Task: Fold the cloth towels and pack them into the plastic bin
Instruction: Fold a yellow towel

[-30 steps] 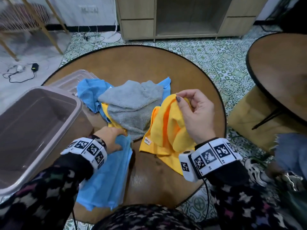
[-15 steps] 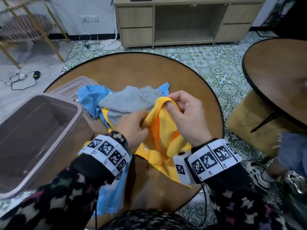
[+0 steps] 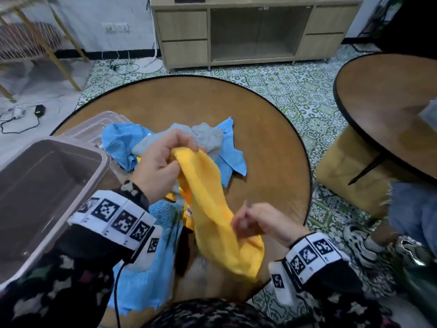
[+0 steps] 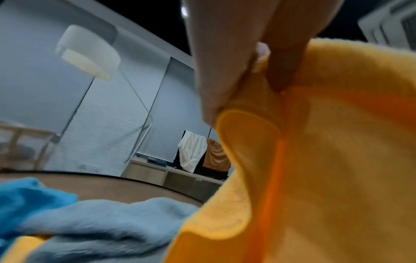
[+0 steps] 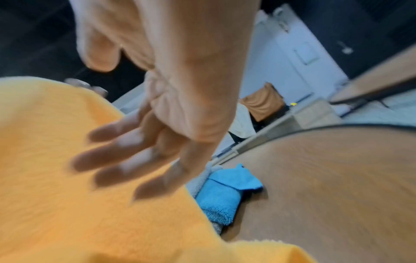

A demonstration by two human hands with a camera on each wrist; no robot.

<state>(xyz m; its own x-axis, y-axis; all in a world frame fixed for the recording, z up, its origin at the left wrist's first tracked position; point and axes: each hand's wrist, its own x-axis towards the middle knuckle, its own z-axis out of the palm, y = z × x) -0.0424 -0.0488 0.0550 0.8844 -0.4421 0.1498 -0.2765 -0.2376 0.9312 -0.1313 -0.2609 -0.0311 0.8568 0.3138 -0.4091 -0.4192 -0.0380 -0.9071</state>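
Round wooden bench [image 3: 260, 143] carries a plastic bin [image 3: 47, 185], apparently holding nothing. Left hand [image 3: 163, 162] pinches the yellow towel [image 3: 212, 221], lifted above the bench; right hand [image 3: 257, 221], blurred, lies loosely spread against it.

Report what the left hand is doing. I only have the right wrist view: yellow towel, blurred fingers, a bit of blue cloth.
Observer: The left hand pinches the yellow towel by a hemmed edge, above the pile.
Operator: Check the bin.
Observer: The plastic bin stands on the person's left, with no towels in the part that shows.
Operator: List the other towels.
Observer: A grey towel lies on a blue towel behind the hands. Another blue one hangs over the table's near edge.
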